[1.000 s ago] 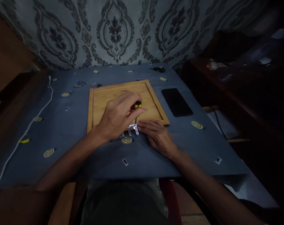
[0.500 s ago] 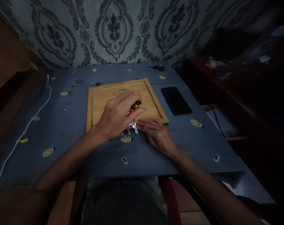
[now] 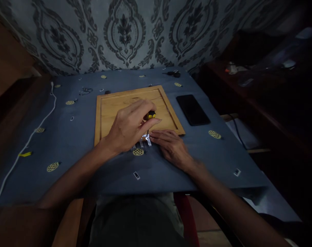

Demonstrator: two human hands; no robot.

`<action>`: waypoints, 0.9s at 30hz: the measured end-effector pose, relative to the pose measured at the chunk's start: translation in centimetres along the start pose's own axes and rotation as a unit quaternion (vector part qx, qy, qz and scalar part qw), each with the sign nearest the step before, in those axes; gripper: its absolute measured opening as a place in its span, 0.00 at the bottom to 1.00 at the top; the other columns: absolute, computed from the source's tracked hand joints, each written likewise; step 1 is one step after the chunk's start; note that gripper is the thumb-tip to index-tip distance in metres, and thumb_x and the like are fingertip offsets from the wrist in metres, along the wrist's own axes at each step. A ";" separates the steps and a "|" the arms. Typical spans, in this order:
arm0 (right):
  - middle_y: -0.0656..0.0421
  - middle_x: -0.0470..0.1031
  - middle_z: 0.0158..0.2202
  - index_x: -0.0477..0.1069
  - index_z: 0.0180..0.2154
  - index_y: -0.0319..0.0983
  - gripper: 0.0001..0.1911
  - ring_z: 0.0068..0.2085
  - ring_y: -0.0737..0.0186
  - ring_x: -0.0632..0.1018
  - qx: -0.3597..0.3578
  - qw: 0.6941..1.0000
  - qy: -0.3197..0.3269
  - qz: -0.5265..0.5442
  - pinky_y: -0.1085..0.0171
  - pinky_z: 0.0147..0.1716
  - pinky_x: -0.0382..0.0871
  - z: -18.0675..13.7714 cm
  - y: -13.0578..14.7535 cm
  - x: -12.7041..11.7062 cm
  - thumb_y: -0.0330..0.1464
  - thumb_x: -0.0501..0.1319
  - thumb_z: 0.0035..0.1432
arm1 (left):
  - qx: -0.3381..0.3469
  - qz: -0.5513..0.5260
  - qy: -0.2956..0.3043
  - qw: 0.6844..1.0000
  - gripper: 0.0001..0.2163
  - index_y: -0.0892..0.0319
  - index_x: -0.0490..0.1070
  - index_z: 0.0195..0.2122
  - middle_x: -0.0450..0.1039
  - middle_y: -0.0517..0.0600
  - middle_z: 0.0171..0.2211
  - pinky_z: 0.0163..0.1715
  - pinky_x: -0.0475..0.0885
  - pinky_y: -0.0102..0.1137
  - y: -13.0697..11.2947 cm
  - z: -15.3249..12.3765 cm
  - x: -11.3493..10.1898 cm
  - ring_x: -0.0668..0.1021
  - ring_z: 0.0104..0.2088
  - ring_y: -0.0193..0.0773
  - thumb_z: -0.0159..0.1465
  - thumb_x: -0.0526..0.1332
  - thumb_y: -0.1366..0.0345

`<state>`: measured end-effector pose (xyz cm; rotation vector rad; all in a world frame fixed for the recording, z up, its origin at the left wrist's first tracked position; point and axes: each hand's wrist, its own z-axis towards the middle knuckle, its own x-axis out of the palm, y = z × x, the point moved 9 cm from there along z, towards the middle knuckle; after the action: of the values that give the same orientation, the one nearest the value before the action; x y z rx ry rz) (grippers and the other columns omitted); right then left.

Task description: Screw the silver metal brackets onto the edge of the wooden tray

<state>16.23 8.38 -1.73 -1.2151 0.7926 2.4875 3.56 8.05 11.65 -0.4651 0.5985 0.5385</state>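
My left hand is closed around a screwdriver with a yellow and black handle. Its shaft points down at a shiny metal hook rail on the near edge of a framed wooden board. Several prongs of the rail stick out over the tablecloth, and its left part is partly hidden by my left hand. My right hand lies at the board's near edge, fingers close together, their tips holding the rail's right end. Its thumb is hard to make out.
A black phone lies right of the board. A white cable with a yellow tag runs down the left side of the blue tablecloth. Small dark keys and a thin coiled wire are farther back. A patterned wall stands behind.
Both hands keep nearly the same pose, with the screwdriver still at the hook rail. The whole view has shifted very slightly.
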 end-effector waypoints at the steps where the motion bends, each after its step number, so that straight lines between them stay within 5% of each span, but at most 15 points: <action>1: 0.54 0.83 0.55 0.79 0.54 0.45 0.23 0.58 0.53 0.81 -0.002 1.000 -0.002 -0.003 0.47 0.55 0.76 0.0 0.0 0.0 0.22 0.54 0.66 | 0.001 -0.001 0.000 1.000 0.04 0.60 0.71 0.42 0.78 0.48 0.36 0.34 0.77 0.26 0.0 0.0 0.0 0.81 0.35 0.33 0.71 0.63 0.66; 27: 0.54 0.83 0.55 0.78 0.55 0.44 0.24 0.58 0.53 0.81 -0.019 1.000 -0.009 -0.001 0.49 0.55 0.75 0.1 0.4 -0.1 0.20 0.54 0.66 | 0.004 0.018 -0.003 1.000 0.06 0.60 0.69 0.37 0.74 0.47 0.32 0.32 0.72 0.28 0.2 0.3 0.2 0.76 0.31 0.34 0.71 0.63 0.65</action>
<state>16.04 8.12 -1.44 -1.2037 0.7427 2.5179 3.75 8.41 11.67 -0.4454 0.6039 0.5719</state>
